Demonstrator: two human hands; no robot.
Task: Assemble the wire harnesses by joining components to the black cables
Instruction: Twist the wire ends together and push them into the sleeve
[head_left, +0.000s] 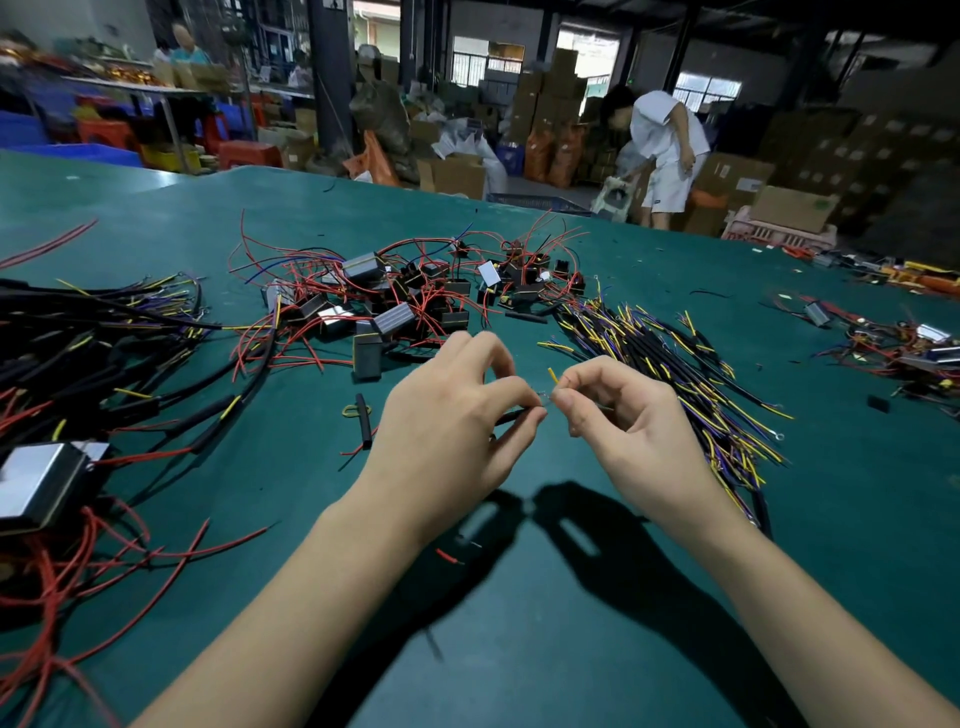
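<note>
Both hands are up over the green table (519, 597), almost touching at the fingertips. The left hand (447, 415) pinches the end of a thin black cable (511, 415), and the right hand (623, 415) pinches a small yellow wire (554, 375). A pile of black boxes with red wires (395, 301) lies just behind the hands.

A green table (571, 649) filled the near scene. Beyond its far edge, at the right, a person in white clothes (667, 156) bent over among stacked cardboard boxes (550, 98). An open cardboard box (457, 174) sat near the middle, beside orange bags (376, 161). At the far left stood blue bins (23, 130) and red stools (244, 154), with another person (184, 44) behind a long bench. Bright windows (485, 62) lit the far wall.
</note>
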